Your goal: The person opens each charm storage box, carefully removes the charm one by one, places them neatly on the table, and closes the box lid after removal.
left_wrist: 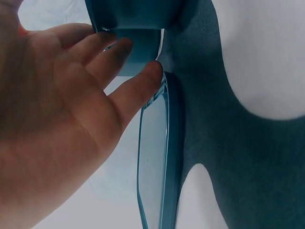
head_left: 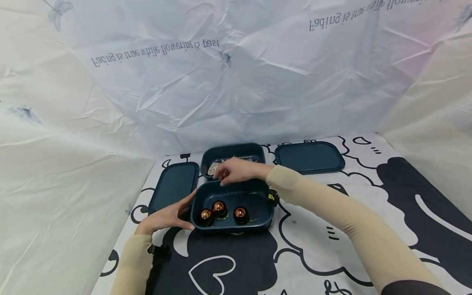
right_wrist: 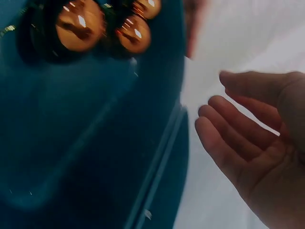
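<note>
In the head view, a dark blue container (head_left: 254, 200) holds three shiny copper-coloured balls, one at left (head_left: 205, 214), one beside it (head_left: 219, 206), one further right (head_left: 240, 213). My left hand (head_left: 166, 217) is at the container's left end, fingers spread and thumb near the front corner; its palm shows in the left wrist view (left_wrist: 71, 105). Above where this container meets a second one behind it, my right hand (head_left: 241, 169) hovers with loosely bent fingers. The right wrist view shows nothing in that hand (right_wrist: 262, 138), thumb apart from the fingers.
The second dark blue container (head_left: 236, 148) holds whitish and clear items (head_left: 213, 168), partly hidden by the right hand. One flat blue lid (head_left: 175, 184) lies at left, another (head_left: 309, 157) at back right. Crinkled white sheeting (head_left: 221, 94) hangs behind the patterned cloth (head_left: 313, 229).
</note>
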### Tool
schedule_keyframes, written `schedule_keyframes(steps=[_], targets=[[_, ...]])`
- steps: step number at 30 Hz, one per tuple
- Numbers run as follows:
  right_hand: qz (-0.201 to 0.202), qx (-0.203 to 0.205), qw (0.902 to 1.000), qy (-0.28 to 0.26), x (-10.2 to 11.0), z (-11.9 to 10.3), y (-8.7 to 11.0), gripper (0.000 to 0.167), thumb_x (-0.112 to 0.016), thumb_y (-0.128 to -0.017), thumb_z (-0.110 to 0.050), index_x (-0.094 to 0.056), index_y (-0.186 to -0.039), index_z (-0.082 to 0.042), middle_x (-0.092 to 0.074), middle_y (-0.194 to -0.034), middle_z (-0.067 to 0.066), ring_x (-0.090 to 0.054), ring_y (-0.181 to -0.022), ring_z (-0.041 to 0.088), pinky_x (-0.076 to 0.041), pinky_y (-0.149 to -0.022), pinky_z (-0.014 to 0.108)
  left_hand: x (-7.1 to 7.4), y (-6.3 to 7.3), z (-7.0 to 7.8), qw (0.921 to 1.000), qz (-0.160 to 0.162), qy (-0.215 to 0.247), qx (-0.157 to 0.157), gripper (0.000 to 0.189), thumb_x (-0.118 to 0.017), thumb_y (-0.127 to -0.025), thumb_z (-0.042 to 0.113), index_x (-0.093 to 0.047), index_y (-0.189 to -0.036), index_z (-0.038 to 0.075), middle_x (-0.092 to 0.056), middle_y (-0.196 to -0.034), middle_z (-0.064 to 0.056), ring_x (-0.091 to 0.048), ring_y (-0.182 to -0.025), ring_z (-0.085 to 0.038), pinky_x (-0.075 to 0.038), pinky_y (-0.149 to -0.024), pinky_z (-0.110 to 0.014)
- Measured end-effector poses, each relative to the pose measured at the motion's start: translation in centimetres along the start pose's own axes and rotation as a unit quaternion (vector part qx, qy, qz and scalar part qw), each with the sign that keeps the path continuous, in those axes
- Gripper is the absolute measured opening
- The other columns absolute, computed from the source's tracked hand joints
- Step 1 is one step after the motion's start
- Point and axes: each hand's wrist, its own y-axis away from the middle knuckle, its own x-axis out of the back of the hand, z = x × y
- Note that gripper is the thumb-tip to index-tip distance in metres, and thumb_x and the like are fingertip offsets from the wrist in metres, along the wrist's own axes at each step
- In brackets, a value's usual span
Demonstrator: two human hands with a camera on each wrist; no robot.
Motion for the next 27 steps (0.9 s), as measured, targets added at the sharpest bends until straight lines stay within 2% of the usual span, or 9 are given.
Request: schedule_keyframes(steps=[6, 11, 17, 22, 27], targets=[[-0.097, 0.001, 0.9952, 0.003, -2.7, -0.5, -1.3, 0.046, -0.072, -0.097, -0.02, -0.06, -0.139, -0.008, -0.063, -0.129, 0.009, -0.063, -0.112, 0.016, -0.052, -0.092, 0.028, -0.3, 0.3, 0.3, 0.9999, 0.002, 0.006, 0.015, 0.111, -0.08, -0.09, 0.023, 0.002, -0.164, 0.024, -0.001, -0.168, -0.017, -0.017, -0.148, -0.049, -0.026, -0.114, -0.064], [-0.144, -0.009, 0.9896, 0.008, -4.3, -0.3, -2.4, 0.049, -0.075, -0.094, -0.025, -0.061, -0.139, -0.013, -0.063, -0.129, 0.005, -0.062, -0.109, 0.01, -0.051, -0.091, 0.026, -0.3, 0.2, 0.5, 0.9998, 0.0, 0.012, 0.018, 0.109, -0.079, -0.09, 0.023, 0.002, -0.164, 0.026, 0.0, -0.168, -0.016, -0.017, -0.149, -0.046, -0.026, -0.115, -0.063], [-0.169, -0.019, 0.985, 0.029, -5.6, 0.0, -3.2, 0.046, -0.079, -0.09, -0.029, -0.066, -0.132, -0.015, -0.064, -0.123, -0.003, -0.06, -0.107, 0.007, -0.05, -0.093, 0.024, -0.2, 0.1, 0.7, 0.9997, -0.001, 0.009, 0.023, 0.11, -0.079, -0.09, 0.024, 0.003, -0.164, 0.023, 0.001, -0.168, -0.014, -0.016, -0.15, -0.045, -0.026, -0.115, -0.062], [-0.166, -0.047, 0.9847, 0.023, -5.6, 0.0, -3.2, 0.045, -0.082, -0.087, -0.028, -0.068, -0.128, -0.014, -0.066, -0.118, -0.004, -0.06, -0.104, 0.007, -0.051, -0.09, 0.025, -0.2, 0.1, 1.2, 0.9994, 0.004, 0.006, 0.032, 0.111, -0.08, -0.089, 0.026, 0.001, -0.164, 0.027, 0.0, -0.168, -0.012, -0.017, -0.15, -0.043, -0.026, -0.116, -0.06], [-0.165, -0.044, 0.9851, 0.018, -5.4, -0.1, -2.7, 0.045, -0.082, -0.087, -0.027, -0.067, -0.127, -0.013, -0.066, -0.115, -0.003, -0.061, -0.101, 0.007, -0.051, -0.087, 0.025, -0.3, 0.2, 1.4, 0.9988, 0.005, 0.004, 0.048, 0.11, -0.081, -0.089, 0.028, 0.001, -0.164, 0.03, 0.0, -0.168, -0.01, -0.017, -0.15, -0.041, -0.028, -0.115, -0.059]])
